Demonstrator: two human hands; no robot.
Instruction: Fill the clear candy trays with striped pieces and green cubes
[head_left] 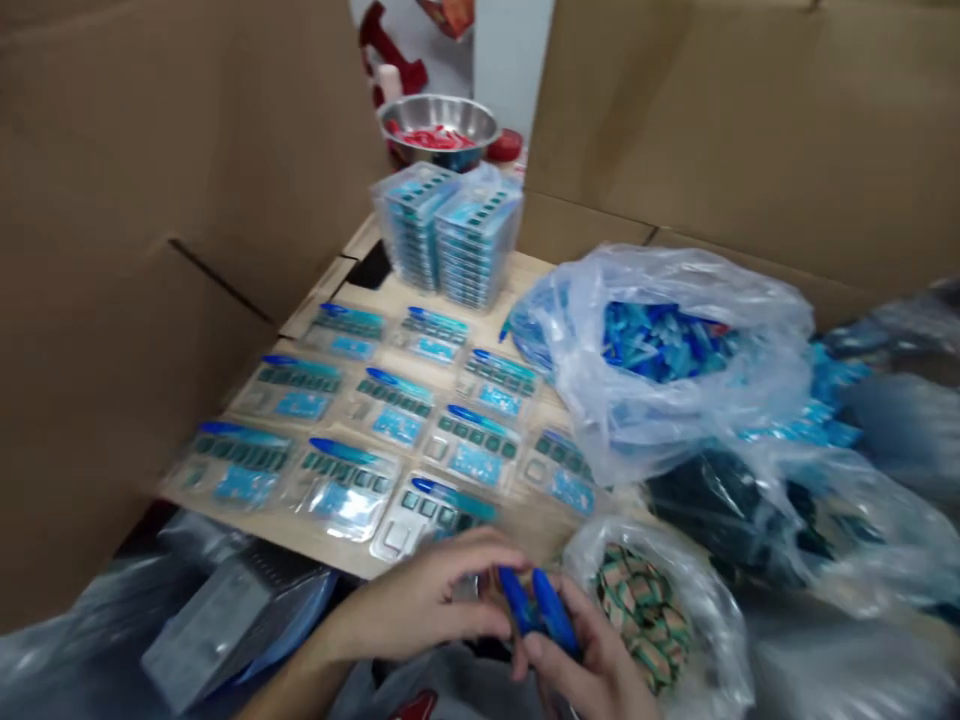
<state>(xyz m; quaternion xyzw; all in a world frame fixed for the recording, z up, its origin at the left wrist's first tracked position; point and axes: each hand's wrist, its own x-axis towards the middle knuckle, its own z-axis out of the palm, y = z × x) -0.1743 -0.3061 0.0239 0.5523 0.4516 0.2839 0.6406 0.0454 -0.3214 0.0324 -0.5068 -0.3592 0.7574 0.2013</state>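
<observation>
Pens (556, 615) sat clasped in the right hand (604, 665), the left hand (442, 592) curled beside them, its hold too blurred to tell, while packs (474, 462) lay beyond the grip in rows, seemingly for easy reach.

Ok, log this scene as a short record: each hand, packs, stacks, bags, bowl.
Right hand: holds two blue pointed pieces
Left hand: close beside them, contact unclear
Packs: clear plastic, in rows on table
Stacks: two, behind packs
Large bag: open, blue contents
Small bag: open, green-and-tan pieces
Bowl: metal, red pieces inside
</observation>
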